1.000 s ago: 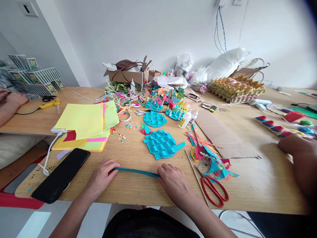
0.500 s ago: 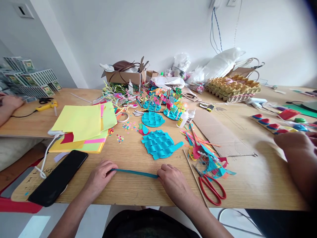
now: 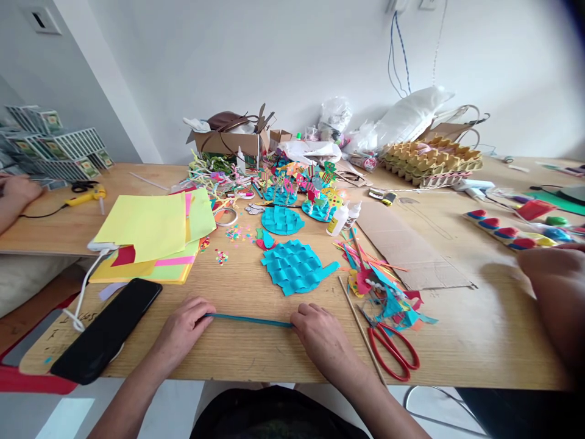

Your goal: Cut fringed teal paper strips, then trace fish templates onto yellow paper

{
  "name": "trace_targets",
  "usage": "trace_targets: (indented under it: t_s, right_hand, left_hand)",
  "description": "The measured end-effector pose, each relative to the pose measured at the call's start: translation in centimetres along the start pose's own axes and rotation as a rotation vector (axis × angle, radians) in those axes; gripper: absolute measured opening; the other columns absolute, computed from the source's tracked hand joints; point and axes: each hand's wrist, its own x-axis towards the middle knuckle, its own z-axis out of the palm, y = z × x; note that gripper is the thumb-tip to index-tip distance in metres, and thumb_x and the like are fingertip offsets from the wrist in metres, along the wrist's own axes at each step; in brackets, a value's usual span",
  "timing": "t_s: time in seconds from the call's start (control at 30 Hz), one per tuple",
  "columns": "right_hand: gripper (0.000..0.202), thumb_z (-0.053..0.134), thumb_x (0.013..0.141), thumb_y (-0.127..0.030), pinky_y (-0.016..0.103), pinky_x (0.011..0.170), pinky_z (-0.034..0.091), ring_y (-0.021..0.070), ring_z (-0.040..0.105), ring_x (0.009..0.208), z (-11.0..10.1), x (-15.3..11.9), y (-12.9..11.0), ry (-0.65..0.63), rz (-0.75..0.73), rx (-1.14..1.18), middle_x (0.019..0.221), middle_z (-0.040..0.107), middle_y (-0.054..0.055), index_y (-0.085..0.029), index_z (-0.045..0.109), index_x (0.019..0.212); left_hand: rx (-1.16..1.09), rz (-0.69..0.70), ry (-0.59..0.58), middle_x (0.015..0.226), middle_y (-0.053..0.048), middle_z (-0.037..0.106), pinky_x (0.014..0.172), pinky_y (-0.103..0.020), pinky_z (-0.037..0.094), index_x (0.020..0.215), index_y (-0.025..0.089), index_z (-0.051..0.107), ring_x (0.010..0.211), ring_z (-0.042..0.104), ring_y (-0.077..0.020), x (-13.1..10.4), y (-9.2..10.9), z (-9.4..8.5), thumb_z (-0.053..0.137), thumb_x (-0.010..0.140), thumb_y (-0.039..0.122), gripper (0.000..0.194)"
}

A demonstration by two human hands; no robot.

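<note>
A narrow blue strip (image 3: 251, 319) is stretched between my two hands above the near edge of the table. My left hand (image 3: 188, 323) pinches its left end, and my right hand (image 3: 317, 332) grips its right end. Beyond the strip lies a blue woven paper piece (image 3: 295, 267) with a tab sticking out to the right. Red-handled scissors (image 3: 392, 350) and a thin wooden stick (image 3: 361, 326) lie to the right of my right hand. A black phone (image 3: 107, 329) rests left of my left hand.
Coloured paper sheets (image 3: 141, 225) are stacked at left. Paper scraps (image 3: 388, 292), glue bottles (image 3: 337, 221) and cardboard (image 3: 406, 244) lie at right. Egg trays (image 3: 429, 160) stand behind. Another person's arm (image 3: 555, 292) reaches in at right, another person's hand (image 3: 21, 190) at far left.
The blue strip looks thinner and straighter between my hands, which have hardly moved. The other person's hand at right has shifted slightly right, showing more of the red and blue pieces.
</note>
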Motion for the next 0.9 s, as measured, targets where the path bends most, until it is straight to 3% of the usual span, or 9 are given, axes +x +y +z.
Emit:
trace_targets:
  t_s: [0.3,0.5,0.6,0.7,0.8,0.9]
  right_hand:
    - [0.017,0.045,0.085,-0.015,0.023,0.054,0.031,0.0153,0.061,0.070,-0.7,-0.2,0.7,0.025,-0.001,0.000,0.078,0.065,0.002,-0.019,0.061,0.080]
    - [0.021,0.043,0.088,-0.016,0.022,0.053,0.031,0.0129,0.059,0.066,-1.8,-0.7,1.0,0.127,-0.028,0.037,0.071,0.063,0.001,-0.019,0.059,0.074]
    - [0.021,0.044,0.089,-0.016,0.020,0.061,0.036,0.0128,0.057,0.073,-1.8,-0.7,1.0,0.251,-0.089,0.076,0.077,0.063,0.001,-0.018,0.060,0.075]
    - [0.021,0.044,0.089,-0.017,0.021,0.069,0.039,0.0137,0.056,0.082,-1.4,-0.8,1.0,0.430,-0.122,0.120,0.088,0.063,0.003,-0.019,0.062,0.080]
    - [0.025,0.041,0.089,-0.016,0.020,0.065,0.042,0.0121,0.058,0.077,-0.8,-0.9,1.3,0.593,-0.096,0.154,0.093,0.063,0.004,-0.021,0.065,0.087]
    - [0.029,0.038,0.090,-0.014,0.018,0.063,0.046,0.0110,0.063,0.076,-0.3,-0.9,1.8,0.712,-0.123,0.175,0.100,0.065,0.005,-0.021,0.065,0.095]
  left_hand:
    - [-0.187,-0.089,-0.002,0.076,-0.002,0.064,0.068,-0.028,0.047,0.071,0.022,0.063,0.075,0.060,-0.0191,0.1,0.2,-1.2,0.052,0.074,0.027,0.013]
    - [-0.559,-0.190,0.163,0.078,-0.002,0.065,0.061,-0.025,0.049,0.069,0.021,0.066,0.070,0.060,-0.0173,0.0,1.6,-2.2,0.063,0.066,0.025,0.006]
    - [-0.861,-0.288,0.236,0.096,-0.004,0.065,0.043,-0.023,0.044,0.070,0.021,0.064,0.054,0.059,-0.0124,-0.6,2.9,-2.3,0.066,0.066,0.026,0.007]
    - [-1.071,-0.341,0.258,0.098,-0.005,0.066,0.033,-0.021,0.039,0.066,0.022,0.061,0.048,0.060,-0.0130,-1.4,4.2,-2.5,0.070,0.064,0.031,0.014]
    - [-1.092,-0.316,0.227,0.084,-0.003,0.069,0.037,-0.026,0.045,0.058,0.024,0.061,0.055,0.064,-0.0195,-2.4,5.4,-3.1,0.073,0.062,0.039,0.019]
    - [-0.996,-0.343,0.260,0.065,0.003,0.066,0.053,-0.036,0.052,0.056,0.031,0.062,0.061,0.062,-0.0212,-3.1,6.6,-3.7,0.072,0.057,0.050,0.022]
